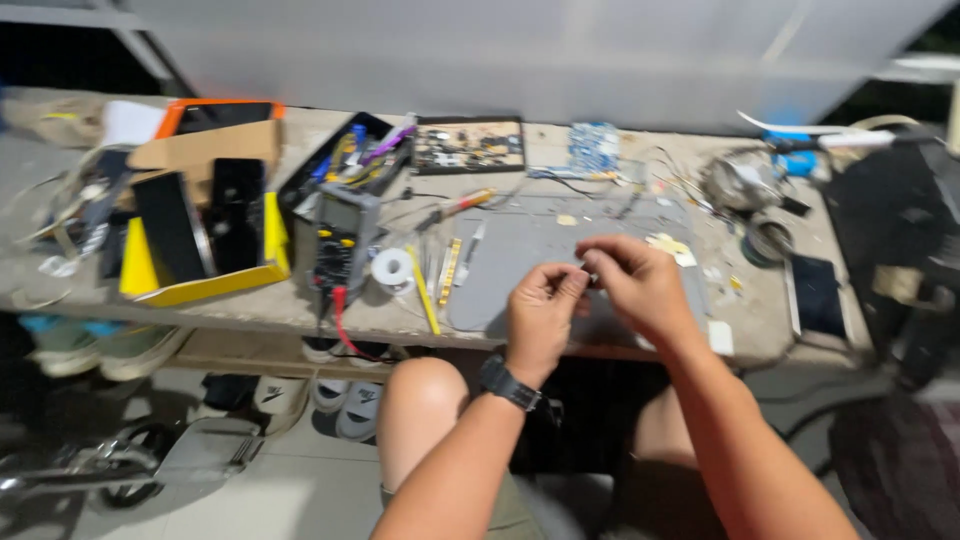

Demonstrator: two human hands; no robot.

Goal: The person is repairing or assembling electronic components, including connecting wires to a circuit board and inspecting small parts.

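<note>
Both my hands, left hand (540, 305) and right hand (632, 280), pinch one tiny part, too blurred to identify, over the grey work mat (520, 250) on the cluttered desk (250, 310); black multimeter (343, 240) left. Next needs steady fingertip control.

multimeter (340, 245) left of mat (530, 250), box (200, 235) further left, hands (590, 300) over mat

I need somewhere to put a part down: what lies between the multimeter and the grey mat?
In the head view, between multimeter and grey mat: a solder reel and thin tools.
</note>
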